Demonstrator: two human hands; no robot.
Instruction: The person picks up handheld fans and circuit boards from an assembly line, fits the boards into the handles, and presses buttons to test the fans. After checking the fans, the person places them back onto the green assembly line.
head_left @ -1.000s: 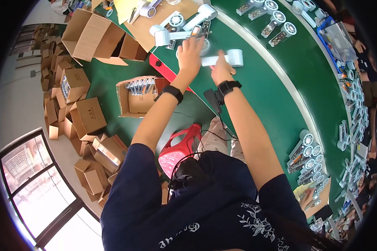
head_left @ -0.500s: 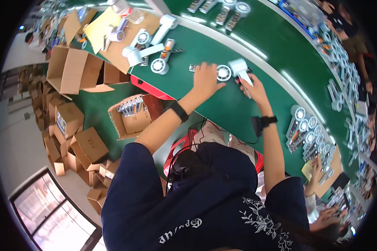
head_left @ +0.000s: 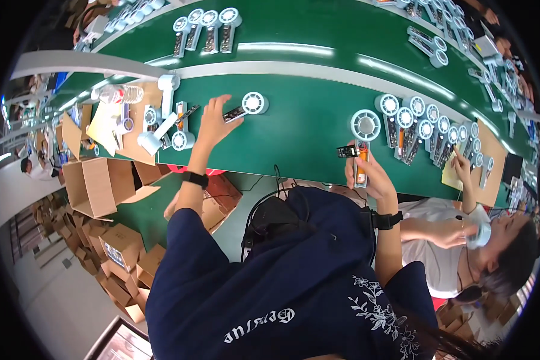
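Observation:
My right hand (head_left: 375,179) holds a white handheld fan (head_left: 365,124) by its handle, near the table's front edge. The round grille faces up, and the handle is uncovered, with an orange battery inside. A small dark circuit board (head_left: 347,152) sticks out to the left of that handle. On the green table, my left hand (head_left: 213,124) has its fingers spread around the handle end of a second fan (head_left: 255,103). This fan lies flat with dark electronics along its handle; whether the fingertips touch it I cannot tell.
Several open-handled fans (head_left: 404,117) stand in rows at right, near a co-worker's hand (head_left: 462,168). More fans (head_left: 182,140) lie at left beside a brown board (head_left: 152,96) and a clear bottle (head_left: 119,94). A raised white rail (head_left: 294,69) runs behind. Cardboard boxes (head_left: 102,186) stand at left.
The view has turned to the right. My right hand has brought its fan nearer to me, and the fan's open handle now shows. My left hand has opened wider beside the other fan.

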